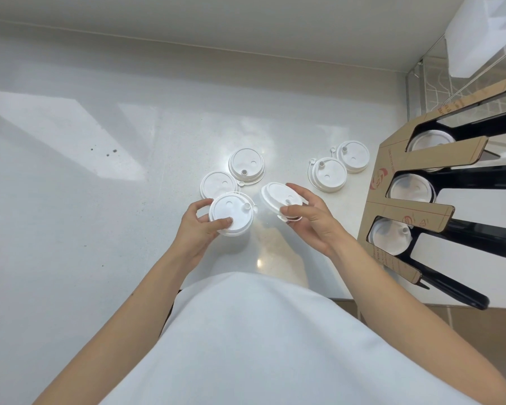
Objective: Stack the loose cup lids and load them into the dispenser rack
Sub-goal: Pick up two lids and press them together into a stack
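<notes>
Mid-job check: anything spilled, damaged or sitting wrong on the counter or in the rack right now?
Nothing looks damaged or spilled. Four loose lids lie flat on the counter; the left hand and right hand each hold a lid. The only oddity is a few small dark specks on the counter at left. The dispenser rack shows lids in three slots.

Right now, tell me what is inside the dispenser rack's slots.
The cardboard dispenser rack shows white lids in three slots: far, middle, near. Only each top lid shows; how many are stacked beneath is hidden by the rack.
</notes>
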{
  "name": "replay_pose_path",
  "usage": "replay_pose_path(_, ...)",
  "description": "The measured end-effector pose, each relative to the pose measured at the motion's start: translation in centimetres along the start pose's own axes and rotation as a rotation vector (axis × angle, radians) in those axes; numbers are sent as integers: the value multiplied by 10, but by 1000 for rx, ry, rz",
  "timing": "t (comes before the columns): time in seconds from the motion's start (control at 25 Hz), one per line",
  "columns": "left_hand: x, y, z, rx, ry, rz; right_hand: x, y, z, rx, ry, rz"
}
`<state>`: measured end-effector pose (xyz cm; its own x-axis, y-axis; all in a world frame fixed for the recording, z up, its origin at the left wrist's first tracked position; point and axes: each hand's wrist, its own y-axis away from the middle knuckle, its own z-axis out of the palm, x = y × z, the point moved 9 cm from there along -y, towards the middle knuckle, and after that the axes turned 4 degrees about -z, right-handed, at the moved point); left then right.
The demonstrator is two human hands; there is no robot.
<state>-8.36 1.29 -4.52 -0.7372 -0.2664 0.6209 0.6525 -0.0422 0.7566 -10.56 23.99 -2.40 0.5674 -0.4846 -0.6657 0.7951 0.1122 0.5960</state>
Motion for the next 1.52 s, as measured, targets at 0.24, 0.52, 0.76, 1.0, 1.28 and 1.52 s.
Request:
replay_pose_path(0.24,4,-1,7,-28,17,5,-2,4,0,-3,-13,-10)
replay_pose_path(0.52,5,-3,5,29,13,47,-5,2,-4,17,70,-62)
replay_pose_path(0.76,4,-1,12,-13,-16,61,-3,4,-7,4,104,-58)
replay_pose_path(1.0,10,3,31,-151,-20,65,-8,2,1,-45,263,-122)
replay_pose_path(1.28,20,6,41,-205,-44,99,-8,1,3,-83,407,-155)
replay_pose_path(1.52,24,11,49,-289,-44,114,-13,4,10,-119,447,-200)
